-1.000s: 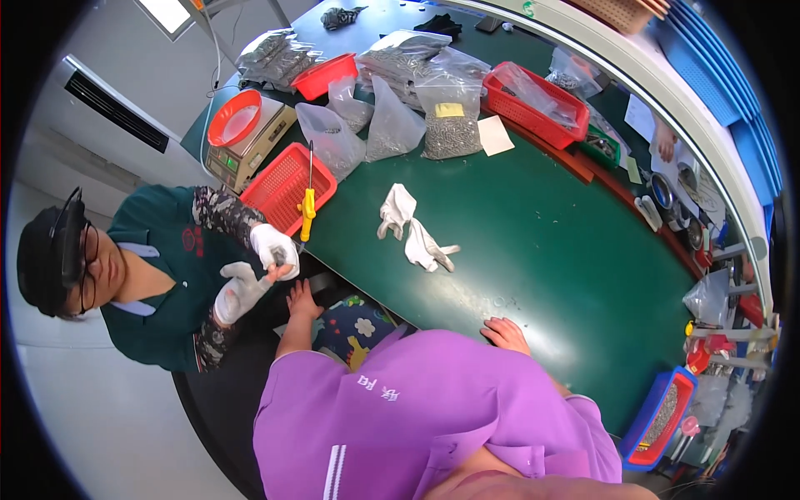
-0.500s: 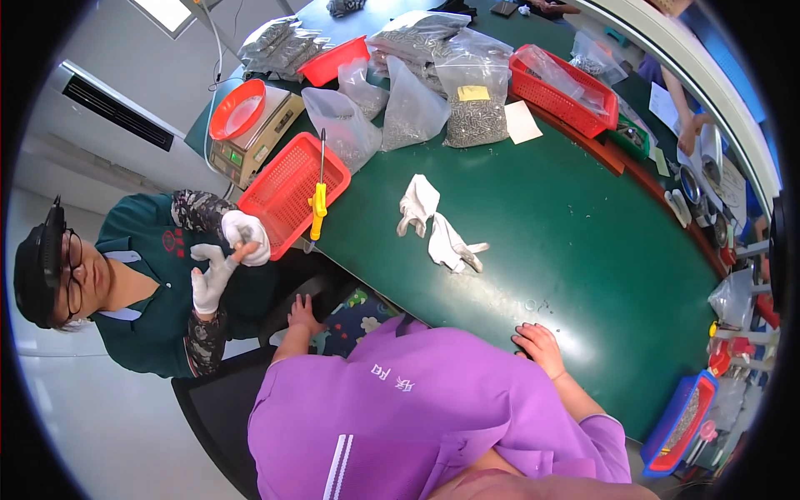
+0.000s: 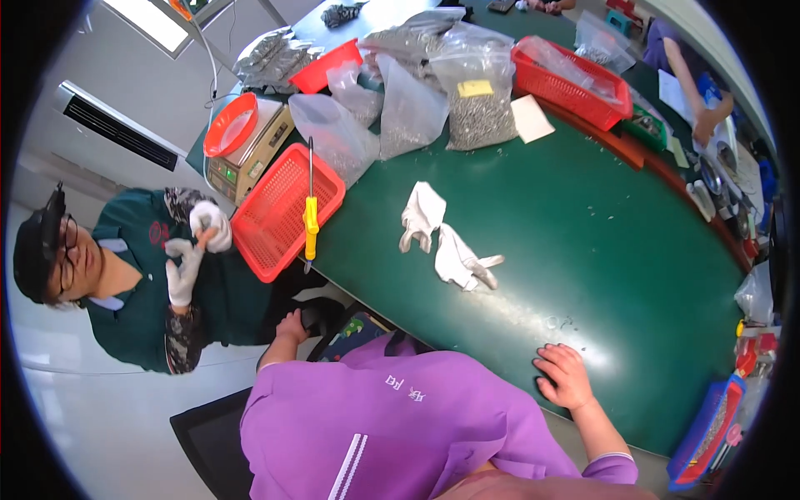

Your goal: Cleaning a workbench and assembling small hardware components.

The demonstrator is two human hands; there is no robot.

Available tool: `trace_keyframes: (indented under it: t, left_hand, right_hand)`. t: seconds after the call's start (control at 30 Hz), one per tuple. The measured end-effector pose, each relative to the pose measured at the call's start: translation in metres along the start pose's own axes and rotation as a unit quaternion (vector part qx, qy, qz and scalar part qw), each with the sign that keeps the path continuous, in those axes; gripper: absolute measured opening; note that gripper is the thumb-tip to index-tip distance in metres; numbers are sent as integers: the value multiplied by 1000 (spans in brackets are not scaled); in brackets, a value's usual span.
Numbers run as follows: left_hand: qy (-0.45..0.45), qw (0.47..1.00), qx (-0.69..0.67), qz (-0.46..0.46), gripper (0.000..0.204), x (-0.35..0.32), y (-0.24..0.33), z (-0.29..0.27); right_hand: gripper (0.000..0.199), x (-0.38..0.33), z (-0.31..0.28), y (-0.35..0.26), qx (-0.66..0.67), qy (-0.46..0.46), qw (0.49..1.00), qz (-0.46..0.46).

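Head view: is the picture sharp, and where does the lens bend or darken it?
Head view: mostly sharp in the middle, where the white gloves lie on the green table; the table's edge curves strongly; black corners ring the picture; a bright window at the upper left is washed out.

A pair of white gloves (image 3: 442,237) lies crumpled on the green tabletop (image 3: 600,242). They touch, fingers splayed, well apart from the right hand (image 3: 567,375)
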State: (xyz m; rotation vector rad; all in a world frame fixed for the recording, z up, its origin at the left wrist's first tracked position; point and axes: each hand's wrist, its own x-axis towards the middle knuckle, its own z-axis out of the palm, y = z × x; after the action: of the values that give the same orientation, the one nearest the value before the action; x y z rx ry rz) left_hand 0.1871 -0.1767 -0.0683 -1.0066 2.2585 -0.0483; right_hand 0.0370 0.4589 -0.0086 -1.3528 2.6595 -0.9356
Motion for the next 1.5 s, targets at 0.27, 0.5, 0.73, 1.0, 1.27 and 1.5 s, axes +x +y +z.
trace_keyframes:
  t: [0.27,0.5,0.73,1.0,1.27,1.5]
  left_hand:
    - [367,902,-89,209,67,0,-31,79]
    - [337,887,-181,260,52,9,-65,91]
    - [197,847,-341,357,29,144,-18,67]
    - [248,755,-556,243,24,252,36,41]
    - [514,750,-230,346,48,415,117,-2]
    - [374,742,-324,453,59,367,148,-192]
  right_hand:
    - [33,-19,71,13,-198,135,968,-67]
    - [50,75,145,-130,-200,197,956,-84]
    - [71,191,187,-207,-260,38,962,-75]
    - [88,245,195,-182,-283,-23,959,-11]
    - [83,262,201,-188,-273,-65,959,-35]
    - [85,262,195,-179,-251,-96,963,32]
